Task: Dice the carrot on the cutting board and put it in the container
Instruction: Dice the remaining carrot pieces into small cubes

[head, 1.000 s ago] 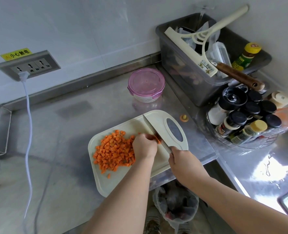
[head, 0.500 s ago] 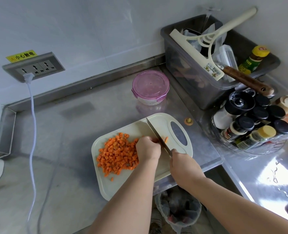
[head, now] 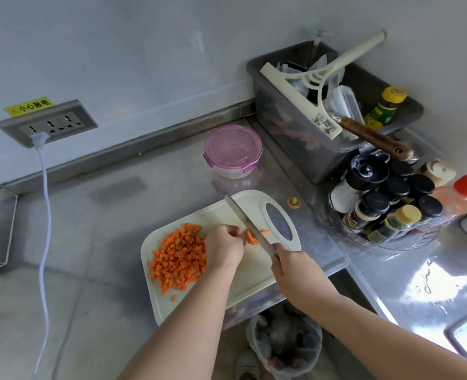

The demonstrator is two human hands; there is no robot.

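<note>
Now the left hand (head: 222, 249) sits on the cutting board (head: 254, 272) with its fingers curled, holding down a small carrot piece (head: 251, 237). The right hand (head: 295, 267) is wrapped tight around the handle of the knife (head: 243, 215). The blade points away from the person and lies right against the carrot piece, on its right side. One thin carrot strip (head: 265, 231) lies just past the blade. To the left of the left hand is a big pile of diced carrot (head: 178, 256), with a few cubes loose at the near edge. The board lies on a shiny metal counter (head: 117, 215). The container (head: 232, 150) is round with a pink lid on top, and it stands behind the board, well apart from the cubes. A small carrot end (head: 294, 202) lies on the counter just beside the board's far right corner. Spice jars (head: 385, 204) stand together on the right.
</note>
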